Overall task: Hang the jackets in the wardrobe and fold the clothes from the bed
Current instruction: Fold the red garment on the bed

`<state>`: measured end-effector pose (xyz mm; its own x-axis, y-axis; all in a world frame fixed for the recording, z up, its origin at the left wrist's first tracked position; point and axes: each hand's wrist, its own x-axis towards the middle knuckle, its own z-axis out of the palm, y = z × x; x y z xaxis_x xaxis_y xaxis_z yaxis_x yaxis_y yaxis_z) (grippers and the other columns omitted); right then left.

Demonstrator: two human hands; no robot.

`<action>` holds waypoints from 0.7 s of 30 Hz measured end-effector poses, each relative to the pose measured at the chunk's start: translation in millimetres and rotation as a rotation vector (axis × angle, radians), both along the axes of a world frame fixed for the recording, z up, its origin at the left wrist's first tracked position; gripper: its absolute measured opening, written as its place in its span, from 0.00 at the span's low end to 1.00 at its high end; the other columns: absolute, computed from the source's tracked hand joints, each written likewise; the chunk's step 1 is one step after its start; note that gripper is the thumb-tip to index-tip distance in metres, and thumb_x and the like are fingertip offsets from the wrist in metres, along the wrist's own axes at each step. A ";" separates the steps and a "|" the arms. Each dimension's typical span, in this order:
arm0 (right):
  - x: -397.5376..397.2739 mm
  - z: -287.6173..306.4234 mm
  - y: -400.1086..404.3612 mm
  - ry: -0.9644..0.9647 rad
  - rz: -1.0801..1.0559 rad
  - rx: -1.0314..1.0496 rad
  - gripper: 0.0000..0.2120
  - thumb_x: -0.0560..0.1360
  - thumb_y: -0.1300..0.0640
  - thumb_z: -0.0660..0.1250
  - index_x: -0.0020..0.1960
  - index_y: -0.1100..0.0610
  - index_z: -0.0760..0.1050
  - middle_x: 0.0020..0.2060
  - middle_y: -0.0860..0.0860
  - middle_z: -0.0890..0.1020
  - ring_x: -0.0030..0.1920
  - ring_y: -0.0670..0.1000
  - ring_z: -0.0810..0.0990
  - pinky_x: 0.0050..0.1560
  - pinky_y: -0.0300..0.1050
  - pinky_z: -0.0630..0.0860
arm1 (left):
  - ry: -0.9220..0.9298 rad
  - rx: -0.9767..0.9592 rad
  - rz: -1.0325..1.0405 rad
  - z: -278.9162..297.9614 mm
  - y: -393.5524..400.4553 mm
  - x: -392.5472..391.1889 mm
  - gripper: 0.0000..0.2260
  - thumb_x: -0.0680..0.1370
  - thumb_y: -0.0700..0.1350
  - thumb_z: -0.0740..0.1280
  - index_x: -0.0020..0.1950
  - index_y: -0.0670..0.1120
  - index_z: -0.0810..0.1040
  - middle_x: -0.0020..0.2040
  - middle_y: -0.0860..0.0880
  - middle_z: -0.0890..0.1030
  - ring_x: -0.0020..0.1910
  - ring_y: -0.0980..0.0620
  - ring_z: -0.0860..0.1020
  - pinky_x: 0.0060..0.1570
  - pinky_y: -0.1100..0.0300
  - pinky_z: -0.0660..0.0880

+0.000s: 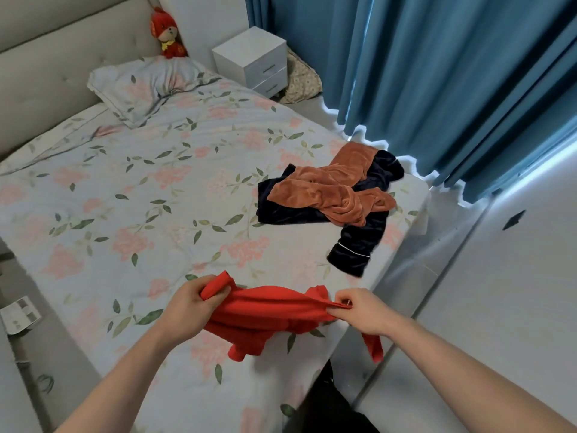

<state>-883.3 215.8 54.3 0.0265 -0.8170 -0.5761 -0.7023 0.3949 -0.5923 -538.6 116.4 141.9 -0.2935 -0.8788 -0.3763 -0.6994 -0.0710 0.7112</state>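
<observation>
A red garment [265, 310] is stretched between 2 hands above the near corner of the bed [125, 189], its long axis running left to right across the view. The left hand [187, 307] grips 1 end, fingers curled round a rolled edge that pokes up and away from the person. The right hand [362, 310] pinches the opposite end between thumb and fingers. The middle of the garment sags toward the floral sheet; whether it touches the sheet cannot be told. A loose part hangs down on the left below the left hand, and a narrow strip dangles under the right wrist, past the bed's edge.

Farther along the bed, near its right edge, a rust-orange garment [331, 189] lies crumpled on top of a dark navy garment [359, 242]. A navy piece with white piping at its end points toward the person. How these 2 pieces are shaped is hard to make out, since they are tangled and overlap.

A dark shape at the bottom edge, beside the bed, is cut off and cannot be identified.
</observation>
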 end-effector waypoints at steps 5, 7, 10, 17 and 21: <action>71.1 -2.8 46.7 0.044 -0.056 -0.048 0.04 0.81 0.56 0.64 0.48 0.49 0.73 0.42 0.44 0.81 0.42 0.46 0.79 0.39 0.35 0.71 | 0.035 -0.082 0.000 -12.8 30.7 68.9 0.07 0.83 0.47 0.67 0.48 0.50 0.83 0.46 0.54 0.82 0.47 0.55 0.78 0.49 0.53 0.75; 102.7 -3.6 67.4 0.088 -0.135 -0.112 0.07 0.81 0.56 0.63 0.47 0.44 0.71 0.44 0.45 0.82 0.44 0.47 0.79 0.43 0.40 0.74 | 0.046 -0.086 0.007 -14.9 46.9 98.0 0.07 0.83 0.47 0.65 0.48 0.50 0.82 0.46 0.52 0.81 0.47 0.52 0.78 0.47 0.55 0.73; 146.1 -2.5 98.3 0.108 -0.274 -0.185 0.05 0.80 0.53 0.67 0.46 0.47 0.75 0.43 0.47 0.84 0.45 0.50 0.81 0.49 0.50 0.77 | 0.028 -0.072 0.040 -15.5 69.7 135.8 0.09 0.85 0.48 0.63 0.47 0.47 0.77 0.42 0.47 0.79 0.42 0.46 0.77 0.42 0.54 0.70; 186.9 4.3 158.4 0.108 -0.186 0.012 0.21 0.77 0.41 0.71 0.31 0.51 0.73 0.27 0.44 0.77 0.31 0.43 0.75 0.36 0.39 0.70 | -0.092 -0.064 -0.033 -1.5 111.8 186.7 0.08 0.82 0.51 0.68 0.46 0.48 0.76 0.41 0.50 0.81 0.38 0.50 0.77 0.35 0.61 0.69; 183.6 -20.6 173.5 0.103 -0.101 0.091 0.13 0.79 0.43 0.66 0.43 0.49 0.82 0.42 0.45 0.85 0.46 0.49 0.83 0.54 0.49 0.78 | -0.124 0.153 -0.239 -14.0 116.9 199.9 0.19 0.68 0.61 0.80 0.43 0.50 0.77 0.37 0.52 0.81 0.33 0.54 0.75 0.37 0.59 0.70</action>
<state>-699.7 389.3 33.8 -0.1160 -0.7567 -0.6433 -0.7113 0.5154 -0.4779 -338.6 233.3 127.9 -0.4288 -0.7206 -0.5448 -0.7900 0.0065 0.6131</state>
